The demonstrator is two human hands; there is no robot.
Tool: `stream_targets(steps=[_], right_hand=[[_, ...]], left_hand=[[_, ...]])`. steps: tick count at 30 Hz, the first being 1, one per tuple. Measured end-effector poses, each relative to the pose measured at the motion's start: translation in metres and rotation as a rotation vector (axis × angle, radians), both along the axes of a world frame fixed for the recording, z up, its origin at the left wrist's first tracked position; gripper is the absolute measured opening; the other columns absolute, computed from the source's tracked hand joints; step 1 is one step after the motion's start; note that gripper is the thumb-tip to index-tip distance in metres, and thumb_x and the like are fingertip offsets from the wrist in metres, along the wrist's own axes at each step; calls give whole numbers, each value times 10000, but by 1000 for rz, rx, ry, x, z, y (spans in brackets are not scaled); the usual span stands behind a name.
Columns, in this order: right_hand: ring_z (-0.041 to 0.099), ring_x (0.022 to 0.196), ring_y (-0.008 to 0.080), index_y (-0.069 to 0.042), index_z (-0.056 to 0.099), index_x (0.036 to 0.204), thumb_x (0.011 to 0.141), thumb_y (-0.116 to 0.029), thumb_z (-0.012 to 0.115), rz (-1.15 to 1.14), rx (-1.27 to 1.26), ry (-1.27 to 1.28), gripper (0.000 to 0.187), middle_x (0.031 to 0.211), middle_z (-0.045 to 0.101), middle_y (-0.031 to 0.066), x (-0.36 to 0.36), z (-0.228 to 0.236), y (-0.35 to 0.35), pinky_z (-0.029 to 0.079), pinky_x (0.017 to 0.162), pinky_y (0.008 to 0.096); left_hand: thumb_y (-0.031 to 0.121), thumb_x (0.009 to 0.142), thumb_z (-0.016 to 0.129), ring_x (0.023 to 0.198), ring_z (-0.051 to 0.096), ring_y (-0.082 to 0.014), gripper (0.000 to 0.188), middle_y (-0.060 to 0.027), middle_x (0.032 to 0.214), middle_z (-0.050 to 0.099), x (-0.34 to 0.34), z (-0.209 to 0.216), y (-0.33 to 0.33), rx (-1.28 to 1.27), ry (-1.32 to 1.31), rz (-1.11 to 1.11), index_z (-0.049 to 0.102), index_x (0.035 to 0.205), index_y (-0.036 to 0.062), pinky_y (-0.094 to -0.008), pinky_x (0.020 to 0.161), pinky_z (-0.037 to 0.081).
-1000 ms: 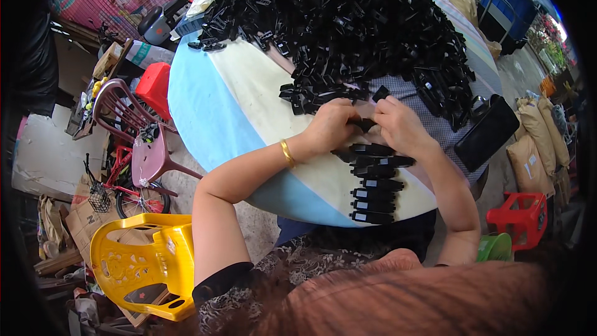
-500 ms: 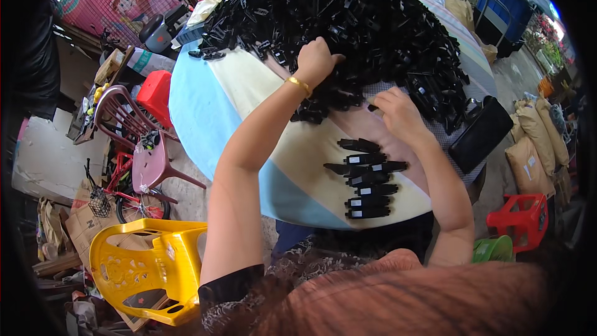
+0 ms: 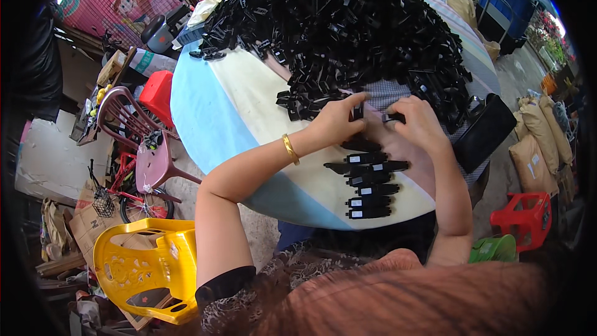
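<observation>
A large heap of small black plastic parts (image 3: 373,31) covers the far part of the round table. In front of its near edge, my left hand (image 3: 336,123), with a gold bangle at the wrist, pinches a black plastic piece (image 3: 358,112) between thumb and fingers. Close by on the right, my right hand (image 3: 418,123) is closed on another dark piece (image 3: 393,117). The two pieces face each other, a small gap apart. Nearer to me lies a column of several black parts (image 3: 368,182), some with white labels, partly shaded by my left hand.
A striped cloth (image 3: 211,112) covers the table (image 3: 292,177). A black pouch (image 3: 482,134) lies at its right edge. Around it stand a yellow chair (image 3: 168,267), a pink chair (image 3: 151,162), a red stool (image 3: 521,219) and brown sacks (image 3: 533,158).
My left hand has come back from the heap toward me and now holds a black piece beside my right hand. My right hand has shifted slightly right and nearer to me.
</observation>
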State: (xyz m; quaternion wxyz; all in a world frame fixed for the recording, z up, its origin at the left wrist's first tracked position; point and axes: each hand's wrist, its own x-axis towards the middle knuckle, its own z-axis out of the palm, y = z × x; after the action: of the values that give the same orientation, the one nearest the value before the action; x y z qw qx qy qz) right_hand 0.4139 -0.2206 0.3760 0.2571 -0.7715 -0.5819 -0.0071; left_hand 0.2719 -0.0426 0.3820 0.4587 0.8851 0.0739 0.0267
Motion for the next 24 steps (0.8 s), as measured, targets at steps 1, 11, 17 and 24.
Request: stream_targets(steps=[1,11,17,24], right_hand=[[590,772,303,23,648,880,653,-34,634,-11,-26,-116,234,849,617,122,-1,2,-2,480,703,345],[568,669,230,8,646,867,666,-31,627,-52,117,290,205,758,578,109,-14,5,7,465,624,299],[572,686,269,-6,662,827,650,-39,645,16,103,121,181,736,575,111,-20,7,5,466,619,347],[571,703,309,-2,648,749,627,-17,615,38,54,8,127,739,580,124,-19,0,5,464,640,392]], left_hand=[[165,848,629,456,547,-112,511,-50,607,555,-1,-4,-2,4,-37,36,453,1319,78,-249,455,462],[5,744,586,915,558,-307,388,-167,1072,481,3,-25,24,332,-276,-231,620,1112,122,-361,809,486],[127,656,706,882,539,-301,227,-89,864,580,5,-32,5,480,-411,-138,646,867,70,-374,802,459],[99,656,718,799,588,-285,178,-119,809,589,-2,-30,11,286,-264,-35,673,810,21,-350,706,487]])
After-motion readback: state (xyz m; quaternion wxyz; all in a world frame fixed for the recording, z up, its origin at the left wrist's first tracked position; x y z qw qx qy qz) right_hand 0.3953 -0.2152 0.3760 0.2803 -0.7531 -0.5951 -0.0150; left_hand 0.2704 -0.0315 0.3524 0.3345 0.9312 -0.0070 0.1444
